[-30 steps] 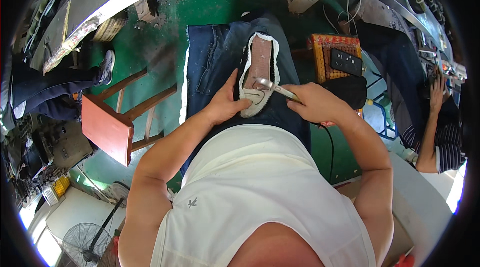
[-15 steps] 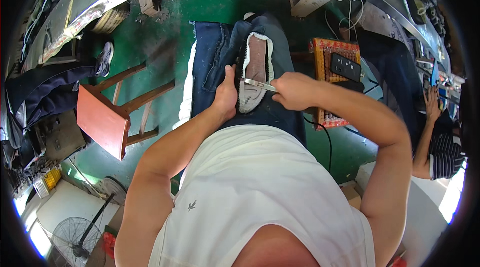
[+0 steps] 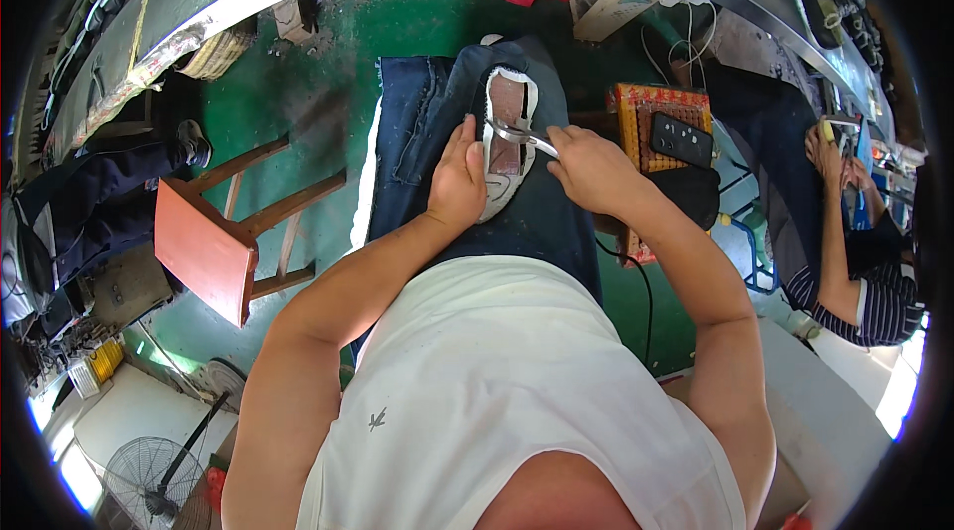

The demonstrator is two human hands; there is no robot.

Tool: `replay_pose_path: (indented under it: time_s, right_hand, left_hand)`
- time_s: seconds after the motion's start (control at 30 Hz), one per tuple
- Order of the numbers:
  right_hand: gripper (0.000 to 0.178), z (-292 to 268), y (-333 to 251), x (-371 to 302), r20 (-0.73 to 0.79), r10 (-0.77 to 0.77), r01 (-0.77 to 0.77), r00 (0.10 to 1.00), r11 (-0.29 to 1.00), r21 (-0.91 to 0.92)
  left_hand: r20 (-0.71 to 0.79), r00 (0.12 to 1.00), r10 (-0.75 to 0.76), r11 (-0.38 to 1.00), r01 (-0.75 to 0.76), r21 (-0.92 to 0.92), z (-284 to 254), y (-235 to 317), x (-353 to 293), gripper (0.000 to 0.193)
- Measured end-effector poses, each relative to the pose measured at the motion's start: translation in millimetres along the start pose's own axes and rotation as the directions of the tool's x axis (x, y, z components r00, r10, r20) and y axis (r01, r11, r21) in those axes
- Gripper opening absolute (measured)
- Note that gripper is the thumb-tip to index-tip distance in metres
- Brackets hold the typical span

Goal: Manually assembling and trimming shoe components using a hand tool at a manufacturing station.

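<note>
A white shoe (image 3: 509,138) lies sole-up on my lap, its brown insole board facing me, on my dark jeans (image 3: 417,133). My left hand (image 3: 457,182) presses against the shoe's left edge and holds it steady. My right hand (image 3: 588,168) grips metal pincers (image 3: 517,134), whose jaws reach across the upper part of the sole. Both forearms come in from below, over my white shirt.
An orange wooden stool (image 3: 214,237) stands on the green floor to my left. A patterned box with a black device (image 3: 668,128) sits at my right. Another person in a striped top (image 3: 855,272) works at far right. A fan (image 3: 149,475) is at lower left.
My right hand has moved the pincers a little further up the sole. The left hand has slid up along the shoe's edge. The view shifted slightly.
</note>
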State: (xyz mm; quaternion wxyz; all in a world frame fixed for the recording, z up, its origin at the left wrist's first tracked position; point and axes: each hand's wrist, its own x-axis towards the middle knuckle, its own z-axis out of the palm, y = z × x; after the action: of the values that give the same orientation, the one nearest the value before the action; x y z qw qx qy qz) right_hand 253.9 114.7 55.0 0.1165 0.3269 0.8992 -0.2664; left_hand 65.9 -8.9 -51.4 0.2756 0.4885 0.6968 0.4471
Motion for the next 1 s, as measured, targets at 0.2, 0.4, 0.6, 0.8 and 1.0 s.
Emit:
replay_pose_path:
  time_s: [0.2, 0.4, 0.6, 0.8, 1.0]
  right_hand:
    - [0.025, 20.2, 40.6, 1.4, 0.036, 0.074, -0.075, 0.997, 0.997, 0.028]
    - [0.031, -42.8, 40.8, 23.2, 0.490, 0.121, -0.316, 0.863, 0.887, 0.337]
    - [0.050, -6.5, 24.2, 39.8, 0.057, 0.087, -0.098, 0.995, 0.963, 0.252]
    - [0.051, 0.6, 24.4, 41.5, 0.060, 0.105, -0.114, 0.993, 0.974, 0.195]
    - [0.050, -8.7, 8.8, 20.2, 0.155, 0.096, -0.161, 0.983, 0.856, 0.491]
  left_hand:
    - [0.276, 0.955, 0.107, 0.955, -0.176, 0.240, -14.4, 15.6, 7.9, 0.053]
    - [0.512, 0.859, -0.026, 0.928, -0.170, 0.333, -24.3, 18.6, 25.7, 0.055]
    - [0.576, 0.804, -0.148, 0.896, -0.138, 0.423, -30.2, 42.3, 38.7, 0.056]
    - [0.683, 0.698, -0.214, 0.844, -0.219, 0.489, -40.0, 61.9, 38.9, 0.063]
    - [0.330, 0.877, -0.348, 0.937, 0.333, 0.102, -28.1, 12.7, -1.4, 0.077]
